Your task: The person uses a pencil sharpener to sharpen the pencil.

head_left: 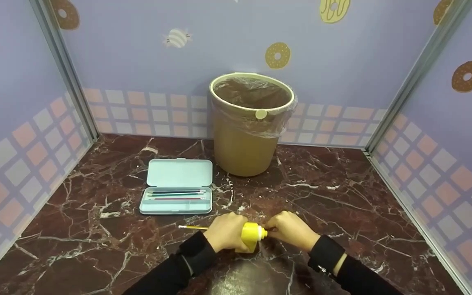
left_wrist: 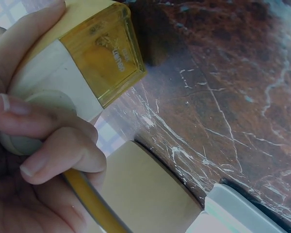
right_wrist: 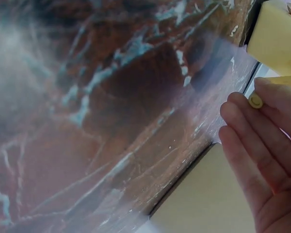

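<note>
A yellow and white crank pencil sharpener (head_left: 250, 233) is held low over the table by my left hand (head_left: 227, 231). Its see-through amber shavings drawer (left_wrist: 109, 56) shows in the left wrist view. The same hand's fingers curl round a yellow pencil (head_left: 197, 228), whose white end sticks out to the left; its other end is hidden by the hand. On the sharpener's right side, my right hand (head_left: 293, 231) pinches the small yellow crank knob (right_wrist: 255, 100) between thumb and forefinger.
Beyond the left hand lies an open pale blue pencil case (head_left: 180, 173) with several pencils inside. A tan waste bin (head_left: 244, 151) with a clear plastic liner stands by the back wall. Patterned panels (head_left: 137, 61) enclose the dark red marbled table (head_left: 96, 237) at the back and sides.
</note>
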A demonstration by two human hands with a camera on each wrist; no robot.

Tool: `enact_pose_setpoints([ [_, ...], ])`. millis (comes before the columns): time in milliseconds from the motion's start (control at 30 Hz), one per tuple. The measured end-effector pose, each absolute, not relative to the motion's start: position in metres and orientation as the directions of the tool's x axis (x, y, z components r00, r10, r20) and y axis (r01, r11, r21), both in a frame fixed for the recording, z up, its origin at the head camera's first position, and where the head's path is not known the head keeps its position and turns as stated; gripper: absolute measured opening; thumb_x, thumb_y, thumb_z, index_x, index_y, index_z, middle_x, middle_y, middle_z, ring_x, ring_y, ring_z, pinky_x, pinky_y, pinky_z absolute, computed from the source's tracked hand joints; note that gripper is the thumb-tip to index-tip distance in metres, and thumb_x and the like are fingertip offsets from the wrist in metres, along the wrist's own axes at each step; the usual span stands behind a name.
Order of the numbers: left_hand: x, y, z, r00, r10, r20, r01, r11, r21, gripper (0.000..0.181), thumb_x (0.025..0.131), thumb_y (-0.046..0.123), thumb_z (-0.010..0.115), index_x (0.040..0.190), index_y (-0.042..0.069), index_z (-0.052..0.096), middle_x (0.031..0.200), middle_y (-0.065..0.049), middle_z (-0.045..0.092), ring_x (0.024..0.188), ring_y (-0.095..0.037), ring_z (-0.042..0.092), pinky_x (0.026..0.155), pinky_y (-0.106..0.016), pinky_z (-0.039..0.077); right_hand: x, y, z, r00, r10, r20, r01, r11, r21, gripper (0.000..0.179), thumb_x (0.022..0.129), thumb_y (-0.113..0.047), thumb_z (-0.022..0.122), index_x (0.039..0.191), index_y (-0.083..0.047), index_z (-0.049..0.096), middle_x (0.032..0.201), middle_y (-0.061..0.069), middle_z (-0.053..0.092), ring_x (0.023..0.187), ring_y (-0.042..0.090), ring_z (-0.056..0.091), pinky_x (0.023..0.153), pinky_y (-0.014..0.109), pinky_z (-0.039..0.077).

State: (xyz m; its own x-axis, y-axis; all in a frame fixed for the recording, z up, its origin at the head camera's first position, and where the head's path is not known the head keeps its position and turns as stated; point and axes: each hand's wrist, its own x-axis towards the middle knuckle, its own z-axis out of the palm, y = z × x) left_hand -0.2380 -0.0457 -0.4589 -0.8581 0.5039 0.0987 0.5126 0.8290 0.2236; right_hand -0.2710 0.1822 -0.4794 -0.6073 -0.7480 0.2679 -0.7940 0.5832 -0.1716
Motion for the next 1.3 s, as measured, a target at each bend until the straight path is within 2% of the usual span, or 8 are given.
enact_pose_setpoints([
  [200,-0.238,-0.045,-0.459,-0.86,0.501,0.096,0.509,0.831,0.224,0.046,0.059,0.037,0.095,0.085,0.011,0.067,0.076,-0.001,0.069,0.066,-0.017,0.062,0.062,-0.03,0.055,-0.264,0.182,-0.483,-0.619,-0.748,0.239,-0.785,0.588,-0.196,0.023,0.082,-0.017,0.084,0.065,-0.013,0.069,0.063,-0.005,0.07,0.054,-0.001,0.053,0.053,0.015,0.046],
  [400,-0.238,-0.046,-0.459,-0.863,0.496,0.093,0.504,0.833,0.228,0.046,0.059,0.037,0.095,0.085,0.011,0.068,0.076,-0.001,0.069,0.067,-0.018,0.062,0.063,-0.031,0.055,-0.256,0.181,-0.485,-0.59,-0.776,0.223,-0.805,0.544,-0.235,0.006,0.085,-0.018,0.082,0.081,-0.013,0.081,0.076,-0.002,0.079,0.064,0.005,0.071,0.06,0.012,0.054],
  [700,-0.238,-0.045,-0.459,-0.861,0.498,0.1,0.507,0.831,0.226,0.048,0.059,0.04,0.096,0.084,0.011,0.067,0.076,-0.002,0.07,0.067,-0.018,0.063,0.064,-0.032,0.057,-0.248,0.183,-0.483,-0.575,-0.793,0.2,-0.813,0.526,-0.25,0.006,0.086,-0.019,0.081,0.088,-0.013,0.083,0.082,-0.004,0.08,0.07,0.004,0.073,0.064,0.012,0.054],
  [933,-0.238,-0.044,-0.459,-0.865,0.494,0.089,0.5,0.837,0.223,0.049,0.059,0.04,0.096,0.087,0.01,0.068,0.078,-0.002,0.07,0.069,-0.018,0.064,0.066,-0.032,0.057,-0.247,0.183,-0.48,-0.641,-0.751,0.157,-0.751,0.573,-0.328,0.009,0.085,-0.018,0.082,0.091,-0.012,0.083,0.086,-0.001,0.081,0.073,0.005,0.075,0.066,0.012,0.056],
  [1033,-0.238,-0.045,-0.46,-0.866,0.493,0.09,0.5,0.837,0.222,0.049,0.059,0.04,0.095,0.086,0.01,0.068,0.078,-0.001,0.071,0.068,-0.018,0.063,0.065,-0.032,0.057,-0.249,0.183,-0.48,-0.668,-0.729,0.149,-0.725,0.591,-0.354,0.009,0.084,-0.021,0.084,0.087,-0.012,0.082,0.081,-0.002,0.08,0.067,-0.001,0.069,0.062,0.01,0.052],
  [1133,-0.238,-0.045,-0.46,-0.867,0.491,0.09,0.497,0.837,0.227,0.049,0.059,0.041,0.095,0.086,0.011,0.068,0.077,-0.001,0.071,0.067,-0.017,0.063,0.064,-0.031,0.056,-0.251,0.184,-0.477,-0.687,-0.71,0.152,-0.705,0.601,-0.377,0.017,0.082,-0.024,0.086,0.079,-0.01,0.077,0.068,-0.003,0.071,0.057,-0.007,0.051,0.054,0.01,0.042],
  [1200,-0.238,-0.045,-0.459,-0.868,0.489,0.084,0.494,0.838,0.23,0.048,0.059,0.04,0.095,0.086,0.011,0.068,0.077,-0.001,0.07,0.067,-0.017,0.062,0.063,-0.03,0.056,-0.253,0.184,-0.475,-0.698,-0.699,0.153,-0.69,0.602,-0.402,0.02,0.082,-0.026,0.086,0.085,-0.008,0.078,0.064,-0.001,0.066,0.055,-0.006,0.041,0.052,0.011,0.036],
  [1300,-0.238,-0.045,-0.459,-0.868,0.49,0.08,0.494,0.838,0.231,0.048,0.06,0.04,0.095,0.087,0.011,0.068,0.078,0.0,0.07,0.067,-0.016,0.061,0.063,-0.029,0.055,-0.254,0.183,-0.468,-0.706,-0.692,0.152,-0.675,0.592,-0.441,0.032,0.082,-0.03,0.086,0.103,-0.007,0.079,0.081,0.003,0.077,0.058,0.0,0.052,0.056,0.013,0.04],
])
